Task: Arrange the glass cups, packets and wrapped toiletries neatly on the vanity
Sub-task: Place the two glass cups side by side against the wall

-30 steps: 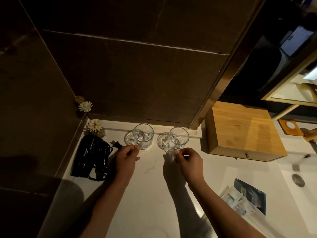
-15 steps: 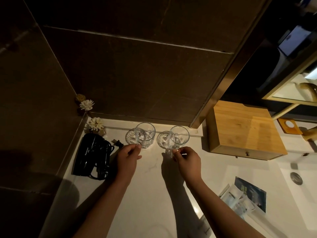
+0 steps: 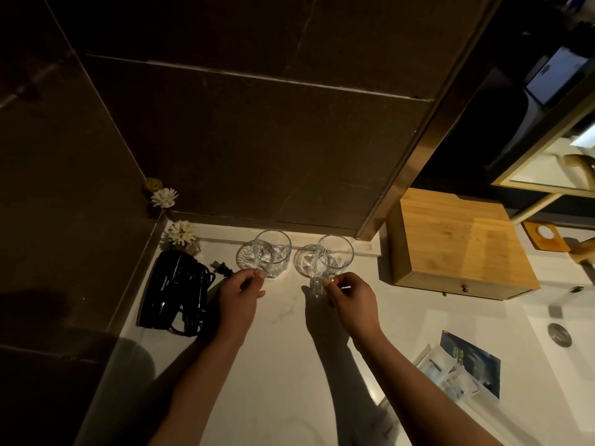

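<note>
Two clear glass cups stand upright side by side on the white vanity [image 3: 283,365], close to the dark back wall. My left hand [image 3: 240,294] pinches the near base of the left glass cup [image 3: 272,257]. My right hand [image 3: 352,300] grips the handle at the near side of the right glass cup [image 3: 333,259]. A dark blue packet [image 3: 473,360] and clear wrapped toiletries [image 3: 446,373] lie together at the lower right, beyond my right forearm.
A black hair dryer [image 3: 172,289] with coiled cord lies left of the cups. White flower decorations [image 3: 180,233] fill the back left corner. A wooden box [image 3: 457,246] with a drawer stands at the right, next to a sink drain [image 3: 559,333].
Both hands have stayed on the cups; the cups sit slightly closer together and nearer the wall than a second ago.
</note>
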